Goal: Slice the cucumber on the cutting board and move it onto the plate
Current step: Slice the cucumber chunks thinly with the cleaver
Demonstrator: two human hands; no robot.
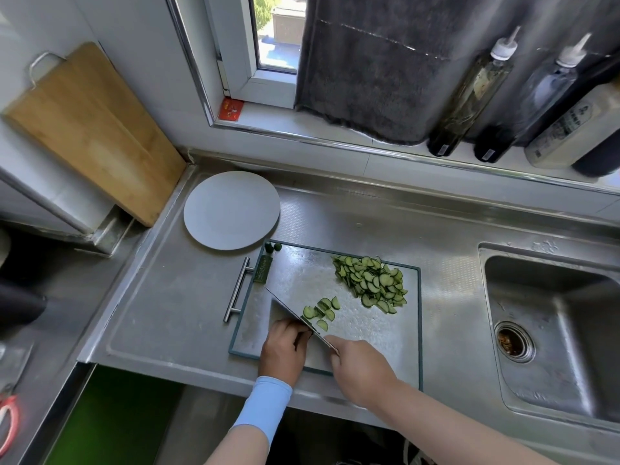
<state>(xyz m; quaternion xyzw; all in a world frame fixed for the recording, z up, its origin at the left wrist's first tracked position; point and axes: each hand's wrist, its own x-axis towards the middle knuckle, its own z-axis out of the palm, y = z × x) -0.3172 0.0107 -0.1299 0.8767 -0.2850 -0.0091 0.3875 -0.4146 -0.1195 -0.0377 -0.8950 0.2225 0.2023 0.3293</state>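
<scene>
At the far left a rectangular wooden board of pale grained bamboo, with a wire loop at its top corner, leans against the white wall. Next to it a flat, round, matte white plate lies on the brushed-steel counter, just beyond the far left corner of the cutting board. The cutting board is a rectangular sheet of dimpled, shiny metal in a dark teal rim, with a tubular steel handle along its left edge. Two small dark-green cucumber ends sit at that corner, and a narrow strip of cucumber skin lies just below them. The left hand, in a light-blue sleeve, rests on the near part of the board with its fingers curled close together, knuckles against the flat of the knife; what lies under them is hidden. The broad, mirror-bright blade slants across the board, its edge among a few thin half-moon slices. The right hand grips the knife's handle, fingers wrapped tight around it so that the handle itself hardly shows. Farther right, a loose heap of half-round slices, pale in the flesh and dark at the rind, lies on the board's far right part. Beyond it, a deep steel sink is set into the counter.
</scene>
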